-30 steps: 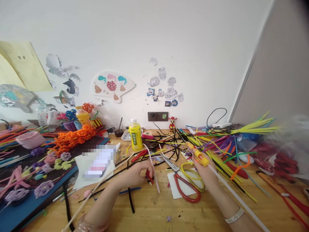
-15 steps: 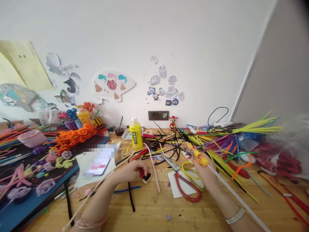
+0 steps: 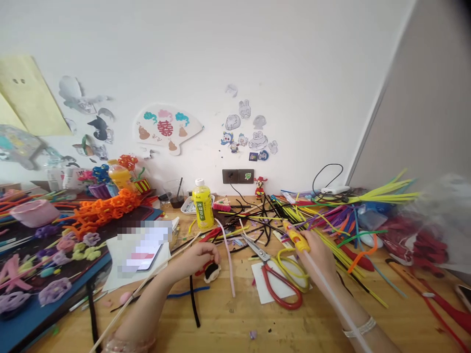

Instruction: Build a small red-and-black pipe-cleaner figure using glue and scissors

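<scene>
My left hand (image 3: 195,259) is closed on a small fuzzy piece (image 3: 211,271) in black, white and red, low over the wooden table (image 3: 228,318). My right hand (image 3: 319,252) grips a yellow and orange glue gun (image 3: 295,237), nozzle pointing up and left. A long translucent glue stick (image 3: 333,296) runs back from the gun over my right forearm. Red-handled scissors (image 3: 274,279) lie on a white card between my hands. A pink pipe cleaner (image 3: 228,260) lies just right of my left hand.
A yellow drink bottle (image 3: 202,210) stands behind my left hand. A heap of coloured pipe cleaners (image 3: 342,220) covers the right side. A blue board (image 3: 44,304) with pipe-cleaner flowers fills the left. A phone (image 3: 142,250) lies on white paper. A thin wooden stick (image 3: 147,284) crosses my left forearm.
My left hand has moved down and left with the small fuzzy piece, which has turned so its black and white side shows. My right hand with the glue gun has barely moved.
</scene>
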The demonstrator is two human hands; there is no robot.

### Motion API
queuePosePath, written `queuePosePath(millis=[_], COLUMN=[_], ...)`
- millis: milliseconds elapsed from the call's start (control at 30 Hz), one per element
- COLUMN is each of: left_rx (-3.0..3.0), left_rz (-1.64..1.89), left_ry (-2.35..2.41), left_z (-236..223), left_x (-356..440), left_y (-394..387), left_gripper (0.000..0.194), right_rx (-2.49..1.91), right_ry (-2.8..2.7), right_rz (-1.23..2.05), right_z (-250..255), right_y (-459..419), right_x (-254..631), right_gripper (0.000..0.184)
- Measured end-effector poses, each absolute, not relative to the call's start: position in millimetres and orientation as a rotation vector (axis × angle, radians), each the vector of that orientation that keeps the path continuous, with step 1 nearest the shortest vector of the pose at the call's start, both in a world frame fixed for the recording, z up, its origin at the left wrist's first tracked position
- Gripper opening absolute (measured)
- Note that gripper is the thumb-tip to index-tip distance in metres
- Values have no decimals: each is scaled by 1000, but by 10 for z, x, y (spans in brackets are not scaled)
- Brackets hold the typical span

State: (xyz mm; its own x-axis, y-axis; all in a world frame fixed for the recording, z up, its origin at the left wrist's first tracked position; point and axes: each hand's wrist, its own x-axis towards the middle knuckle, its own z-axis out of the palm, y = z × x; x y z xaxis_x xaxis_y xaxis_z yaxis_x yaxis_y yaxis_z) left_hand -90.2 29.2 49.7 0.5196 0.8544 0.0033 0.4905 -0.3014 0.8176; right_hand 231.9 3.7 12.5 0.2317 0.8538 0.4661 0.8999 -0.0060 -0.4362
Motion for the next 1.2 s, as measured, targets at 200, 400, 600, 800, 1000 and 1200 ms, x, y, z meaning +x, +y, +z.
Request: queuePosePath(millis=[200,400,600,800,1000,1200], left_rx=[2120,2306,2726,2757,2760,2900], left_rz=[629,714,526,476,529,607], left_ry=[1185,1236,1380,1643,1860,1756], left_z=[360,252,134,93,36,48], left_x=[-797,-589,-511,-506,-443,-393], left_y=[305,198,200,244,322,346], left_gripper=[23,23,22,24,26,18], right_rx=[-2017,-2100,-2158,-2103,-1902,-1630], right_ry=[-1707,-1791,-1877,-1967,-1923,-1927], right_rz=[-120,-56,77,136,19,37], right_z=[105,130,150,243,268,178], right_y=[71,88,47,-62,-50,-74], right_x=[2402,2434,2414,2327,2199,1971], right_gripper=[26,25,37,37,39,29])
